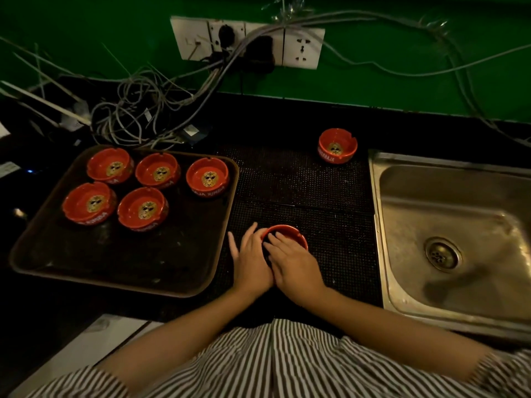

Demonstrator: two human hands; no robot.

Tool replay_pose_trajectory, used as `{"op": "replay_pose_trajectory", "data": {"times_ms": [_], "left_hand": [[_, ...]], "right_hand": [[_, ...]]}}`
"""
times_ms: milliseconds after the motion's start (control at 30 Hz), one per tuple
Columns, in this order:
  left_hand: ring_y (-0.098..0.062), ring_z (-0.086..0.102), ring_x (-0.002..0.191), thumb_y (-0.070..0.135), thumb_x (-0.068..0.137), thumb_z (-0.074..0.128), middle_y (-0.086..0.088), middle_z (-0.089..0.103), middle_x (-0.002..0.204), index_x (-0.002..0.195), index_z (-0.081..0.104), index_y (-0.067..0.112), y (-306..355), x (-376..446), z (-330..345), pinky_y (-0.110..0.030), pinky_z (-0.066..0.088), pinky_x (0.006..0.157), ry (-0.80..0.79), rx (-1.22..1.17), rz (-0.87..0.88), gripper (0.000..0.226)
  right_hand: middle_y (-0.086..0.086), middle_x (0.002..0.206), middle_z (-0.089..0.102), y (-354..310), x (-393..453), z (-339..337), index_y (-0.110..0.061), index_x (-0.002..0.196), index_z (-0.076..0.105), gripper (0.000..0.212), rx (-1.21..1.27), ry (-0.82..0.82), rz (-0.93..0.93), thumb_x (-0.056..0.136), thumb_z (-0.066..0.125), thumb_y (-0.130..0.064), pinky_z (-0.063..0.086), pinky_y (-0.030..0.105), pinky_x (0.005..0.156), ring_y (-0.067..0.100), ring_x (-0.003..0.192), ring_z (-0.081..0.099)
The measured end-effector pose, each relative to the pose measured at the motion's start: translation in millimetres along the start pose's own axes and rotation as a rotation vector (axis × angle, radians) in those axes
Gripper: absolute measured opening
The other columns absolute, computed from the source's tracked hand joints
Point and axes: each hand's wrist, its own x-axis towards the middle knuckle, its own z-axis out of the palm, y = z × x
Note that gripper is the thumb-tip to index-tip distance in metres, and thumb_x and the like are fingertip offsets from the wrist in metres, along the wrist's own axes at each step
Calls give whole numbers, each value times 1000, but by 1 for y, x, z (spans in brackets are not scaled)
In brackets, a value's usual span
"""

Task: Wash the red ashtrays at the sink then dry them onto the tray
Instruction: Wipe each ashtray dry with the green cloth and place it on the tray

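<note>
A red ashtray (290, 232) stands on the black mat in front of me, between tray and sink. My left hand (250, 261) cups its left side, fingers curved on the rim and thumb spread out. My right hand (293, 267) lies over the bowl with its fingers reaching inside; what is under them is hidden. On the dark brown tray (129, 254) at the left sit several red ashtrays (207, 177) with a gold lion emblem. One more red ashtray (337, 145) stands alone near the sink's back left corner.
The steel sink (377, 196) with its drain (442, 254) fills the right side. A tangle of cables (138, 116) lies behind the tray under wall sockets (247, 41) on the green wall. The black dotted mat (301, 185) covers the counter's middle.
</note>
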Motion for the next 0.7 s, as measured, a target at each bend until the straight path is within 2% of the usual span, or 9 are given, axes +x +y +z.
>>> {"op": "replay_pose_trajectory", "data": {"times_ms": [100, 200, 233, 300, 400, 500, 567, 633, 700], "left_hand": [[-7, 19, 146, 69, 53, 71, -2, 46, 145, 138, 42, 12, -20, 28, -17, -50, -4, 121, -301, -95, 205, 107], [-7, 9, 149, 71, 45, 81, -2, 38, 151, 144, 35, 15, -26, 54, -29, -45, -6, 122, -482, -70, 327, 123], [-7, 6, 150, 69, 46, 82, -1, 37, 153, 146, 34, 16, -25, 55, -30, -45, -6, 122, -488, -69, 333, 123], [-7, 2, 150, 66, 49, 82, 2, 34, 155, 149, 31, 17, -21, 44, -30, -50, -5, 121, -436, -81, 303, 122], [-13, 3, 151, 62, 62, 74, 1, 32, 155, 150, 29, 13, -6, 10, -16, -54, -6, 120, -213, -10, 151, 110], [-10, 6, 150, 33, 88, 64, -3, 34, 154, 146, 34, 12, 11, -8, 3, -53, -5, 120, 1, 9, -49, 69], [-6, 11, 147, 26, 89, 63, -6, 38, 152, 142, 39, 11, 12, -7, 6, -55, -4, 120, 33, 3, -65, 60], [-6, 16, 146, 38, 76, 74, -3, 39, 150, 140, 41, 11, 4, 1, -1, -51, -13, 119, -36, -5, 3, 78], [-4, 14, 145, 56, 57, 84, -3, 37, 151, 143, 38, 12, -5, 16, -15, -46, -17, 118, -202, -30, 132, 106]], "right_hand": [[8, 135, 59, 29, 6, -14, -10, 126, 63, 44, -36, -154, -328, 95, 38, -27, 39, 37, 110, 21, 130, 50], [6, 143, 50, 51, 24, -33, -12, 134, 56, 41, -20, -349, -535, 98, 44, -25, 28, 35, 116, 19, 138, 39], [6, 144, 49, 53, 26, -35, -12, 135, 55, 40, -20, -369, -547, 97, 48, -24, 27, 35, 117, 20, 139, 38], [9, 140, 54, 49, 21, -26, -10, 131, 59, 40, -38, -285, -479, 92, 58, -20, 32, 38, 114, 22, 135, 44], [11, 128, 63, 24, 4, -2, -8, 121, 66, 41, -65, -49, -188, 81, 69, -16, 47, 44, 102, 25, 122, 57], [9, 127, 64, -5, 0, 7, -10, 122, 65, 44, -56, 39, 30, 85, 46, -24, 47, 42, 102, 24, 121, 58], [8, 129, 62, -6, 2, 2, -11, 124, 64, 46, -22, 37, 32, 88, 40, -26, 44, 41, 105, 23, 124, 55], [8, 133, 60, 8, 5, -4, -11, 125, 64, 39, 41, -50, -93, 89, 51, -20, 39, 40, 109, 24, 127, 52], [7, 135, 59, 27, 12, -14, -12, 123, 65, 35, 78, -197, -274, 89, 59, -16, 34, 40, 113, 23, 131, 49]]}}
